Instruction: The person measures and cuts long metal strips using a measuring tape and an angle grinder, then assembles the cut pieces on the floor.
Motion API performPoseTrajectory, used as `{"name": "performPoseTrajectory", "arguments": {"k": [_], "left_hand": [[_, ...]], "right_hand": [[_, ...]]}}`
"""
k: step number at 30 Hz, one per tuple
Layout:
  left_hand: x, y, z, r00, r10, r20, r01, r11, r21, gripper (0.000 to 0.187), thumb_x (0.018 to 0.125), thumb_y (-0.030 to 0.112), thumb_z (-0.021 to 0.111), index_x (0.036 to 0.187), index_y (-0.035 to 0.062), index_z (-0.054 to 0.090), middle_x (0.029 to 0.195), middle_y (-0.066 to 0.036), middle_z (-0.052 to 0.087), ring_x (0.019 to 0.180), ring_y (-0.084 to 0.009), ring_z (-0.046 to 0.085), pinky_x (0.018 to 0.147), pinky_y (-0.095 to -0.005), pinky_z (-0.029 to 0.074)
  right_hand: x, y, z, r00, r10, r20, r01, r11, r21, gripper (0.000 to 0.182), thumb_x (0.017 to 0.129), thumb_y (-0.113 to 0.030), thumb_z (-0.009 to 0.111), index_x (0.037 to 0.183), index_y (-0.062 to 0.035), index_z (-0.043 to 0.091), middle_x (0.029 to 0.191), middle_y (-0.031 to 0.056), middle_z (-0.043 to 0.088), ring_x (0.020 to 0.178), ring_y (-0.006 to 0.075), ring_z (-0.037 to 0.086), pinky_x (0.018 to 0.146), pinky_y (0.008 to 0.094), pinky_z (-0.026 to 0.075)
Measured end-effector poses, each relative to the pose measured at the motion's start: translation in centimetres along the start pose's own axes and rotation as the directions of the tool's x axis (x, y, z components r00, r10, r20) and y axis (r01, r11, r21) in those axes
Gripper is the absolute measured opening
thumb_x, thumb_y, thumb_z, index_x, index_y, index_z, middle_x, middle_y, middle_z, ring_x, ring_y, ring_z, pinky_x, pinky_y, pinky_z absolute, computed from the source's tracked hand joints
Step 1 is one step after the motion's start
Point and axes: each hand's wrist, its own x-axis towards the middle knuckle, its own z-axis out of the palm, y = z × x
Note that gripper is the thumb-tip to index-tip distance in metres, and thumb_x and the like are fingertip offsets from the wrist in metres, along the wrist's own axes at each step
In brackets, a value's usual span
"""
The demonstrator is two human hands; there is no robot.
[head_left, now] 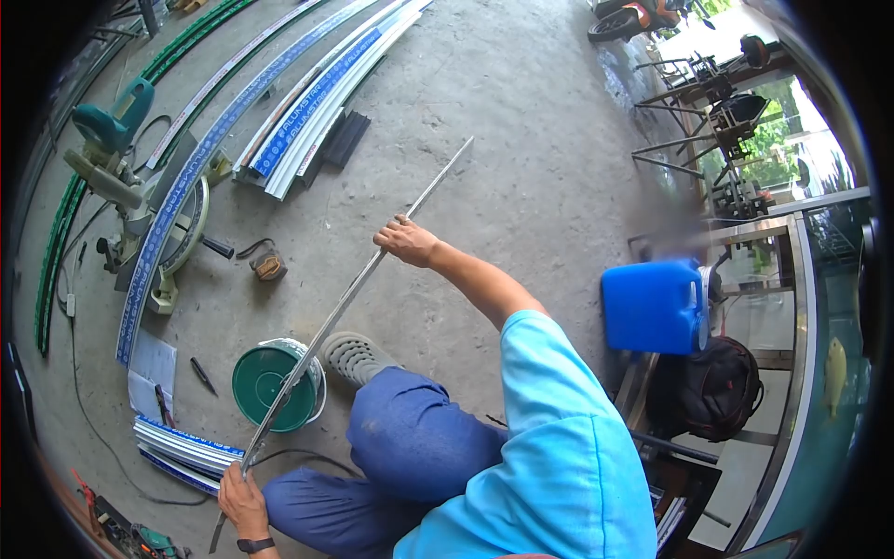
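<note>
A long thin metal strip (337, 310) runs diagonally in front of me, passing over a green-lidded bucket (261, 377). My right hand (407, 240) is closed round its upper part, with the arm stretched forward. Near the lower end, my left hand (244, 508), with a dark band at the wrist, grips the same strip. Beside the left hand lies a short stack of blue-and-white profiles (189, 447). The strip's far tip reaches over the concrete floor.
A miter saw (154, 200) stands at the left under a long blue-taped profile (177, 191). More profiles (321, 98) lie beyond it. A tape measure (270, 266), a marker (202, 375) and papers (152, 368) are on the floor. At right are a blue jerrycan (652, 307) and backpack (722, 387).
</note>
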Motion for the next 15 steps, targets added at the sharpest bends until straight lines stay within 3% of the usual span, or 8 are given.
{"name": "performPoseTrajectory", "arguments": {"k": [3,7,15], "left_hand": [[-0.10,-0.02,-0.11,1.000,-0.009,0.010,0.009,1.000,0.002,0.029,0.095,0.010,0.066,0.119,-0.0019,0.057,0.104,-0.022,0.065,0.093,-0.0435,0.063,0.079,-0.0498,0.050],[-0.28,-0.64,0.43,0.998,0.055,-0.019,-0.055,0.998,0.002,0.038,0.092,0.008,0.067,0.127,0.0006,0.052,0.102,-0.019,0.062,0.091,-0.0402,0.061,0.076,-0.0482,0.047],[-0.47,-0.66,0.26,0.999,0.040,0.005,-0.040,0.999,0.004,0.039,0.092,0.007,0.067,0.127,0.0004,0.053,0.102,-0.020,0.062,0.092,-0.0406,0.061,0.077,-0.0489,0.046]], "right_hand": [[-0.09,-0.47,0.10,0.994,0.000,-0.107,-0.004,0.999,-0.042,0.013,0.098,-0.017,0.055,0.110,-0.0122,0.052,0.096,0.0036,0.060,0.104,0.0223,0.063,0.109,0.0543,0.042],[0.07,-0.48,-0.02,0.999,0.014,-0.052,-0.016,0.998,-0.053,0.012,0.099,-0.019,0.055,0.108,-0.0118,0.052,0.097,0.0047,0.061,0.103,0.0230,0.064,0.108,0.0547,0.043],[0.27,-0.47,-0.65,0.996,0.049,0.077,-0.048,0.999,-0.021,0.013,0.100,-0.020,0.053,0.110,-0.0123,0.052,0.099,0.0061,0.063,0.103,0.0268,0.066,0.105,0.0549,0.044]]}}
